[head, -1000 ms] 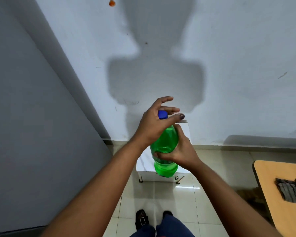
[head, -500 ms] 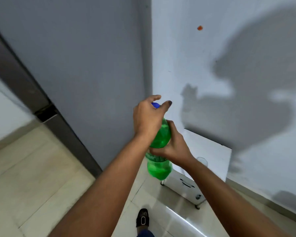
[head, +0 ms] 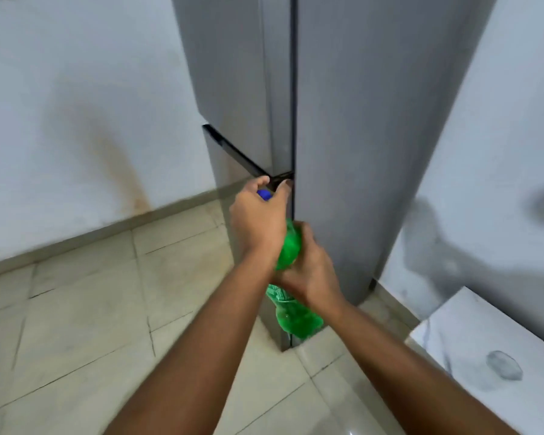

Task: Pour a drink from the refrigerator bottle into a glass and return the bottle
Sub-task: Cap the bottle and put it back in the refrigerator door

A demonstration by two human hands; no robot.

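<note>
Both your hands are on the green plastic bottle (head: 291,318), held upright in front of the grey refrigerator (head: 343,136). Your right hand (head: 308,271) is wrapped tight around the bottle's middle, fingers closed on it. Your left hand (head: 258,221) sits over the top, thumb and fingers curled around the blue cap (head: 263,194), cap on the neck. Bottle looks green all the way down; the liquid level can't be told through the tinted plastic. A label band shows just under your right hand.

Glass (head: 503,365) stands on the white marble-look side table (head: 471,334) at lower right, well apart from the bottle; blurred, contents can't be told.

Refrigerator doors are closed. Dark vertical seam runs down the front just behind your left fingertips, and a dark gap between upper and lower doors meets it near the cap. Fridge's right side stands close to the white wall (head: 500,120), side table's corner near its base. Open tiled floor (head: 76,324) spreads to the left, up to the stained wall and its skirting.
</note>
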